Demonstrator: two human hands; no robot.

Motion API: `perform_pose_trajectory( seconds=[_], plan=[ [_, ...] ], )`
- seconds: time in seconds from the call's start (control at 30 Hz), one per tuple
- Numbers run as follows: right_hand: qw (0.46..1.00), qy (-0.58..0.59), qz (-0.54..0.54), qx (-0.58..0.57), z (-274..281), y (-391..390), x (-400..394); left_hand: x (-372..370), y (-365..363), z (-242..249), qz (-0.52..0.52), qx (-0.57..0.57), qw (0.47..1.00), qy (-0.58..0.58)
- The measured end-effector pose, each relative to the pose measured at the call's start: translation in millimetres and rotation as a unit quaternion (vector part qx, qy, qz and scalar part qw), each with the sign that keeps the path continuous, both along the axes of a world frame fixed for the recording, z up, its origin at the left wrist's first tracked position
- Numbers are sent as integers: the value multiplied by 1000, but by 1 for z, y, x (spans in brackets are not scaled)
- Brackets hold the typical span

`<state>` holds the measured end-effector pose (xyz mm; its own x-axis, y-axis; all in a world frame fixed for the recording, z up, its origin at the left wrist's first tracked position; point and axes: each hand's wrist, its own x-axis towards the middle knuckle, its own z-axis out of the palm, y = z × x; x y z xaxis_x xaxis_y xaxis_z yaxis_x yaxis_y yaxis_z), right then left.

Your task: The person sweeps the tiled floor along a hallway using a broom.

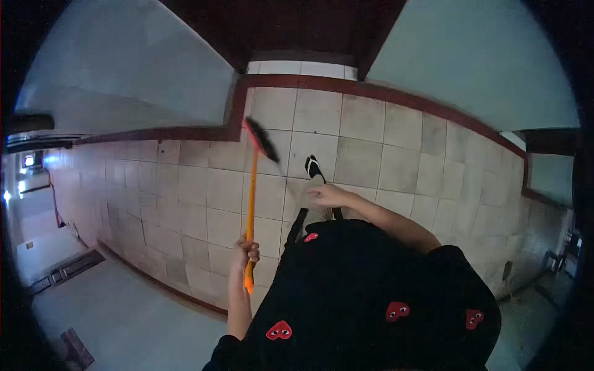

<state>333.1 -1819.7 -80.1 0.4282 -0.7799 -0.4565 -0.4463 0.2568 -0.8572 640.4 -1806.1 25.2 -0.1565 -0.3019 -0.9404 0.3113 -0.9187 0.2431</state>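
Note:
My left hand [247, 252] is wrapped round the lower part of the orange handle of a broom [252, 191]. The handle's end sticks out just below my fist. At its far end, the broom has a red head [253, 133] with dark bristles [268, 147], over the tiles near the wall corner. My right hand [327, 195] is in front of my body, apart from the broom. Its fingers look loosely curled in, and I make out nothing in them. Below it shows my foot in a dark sandal with a pale strap [313, 166].
Pale square floor tiles [359, 157] run left along a corridor and right. A dark red skirting [396, 93] edges the pale walls [470, 68]. A dark doorway [303, 31] with a white tiled sill lies ahead. At far right, a dark object [550, 260] stands by the wall.

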Motion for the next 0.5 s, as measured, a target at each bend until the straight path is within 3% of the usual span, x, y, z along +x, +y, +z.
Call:
perform_pose_trajectory(
  seconds=[0.07,0.13,0.17,0.23,0.3,0.4,0.5],
  plan=[
    [998,-20,-40,33,2,30,-9,-37,1,13,-81,-52,994,52],
    [994,5,-90,56,20,58,-16,-71,2,2,-135,-87,983,90],
    [983,-38,-149,100,26,76,-17,-90,6,-13,-159,-110,976,105],
    [979,-31,-170,109,21,109,-16,-127,2,-60,-108,-10,962,252],
    [975,-56,-195,89,2,135,-16,-174,-5,-82,-171,-10,936,306],
    [969,5,-241,61,20,159,-10,-216,9,-103,-195,-25,925,326],
    [954,-26,-276,109,14,165,7,-213,20,-121,-150,119,936,294]
  ],
)
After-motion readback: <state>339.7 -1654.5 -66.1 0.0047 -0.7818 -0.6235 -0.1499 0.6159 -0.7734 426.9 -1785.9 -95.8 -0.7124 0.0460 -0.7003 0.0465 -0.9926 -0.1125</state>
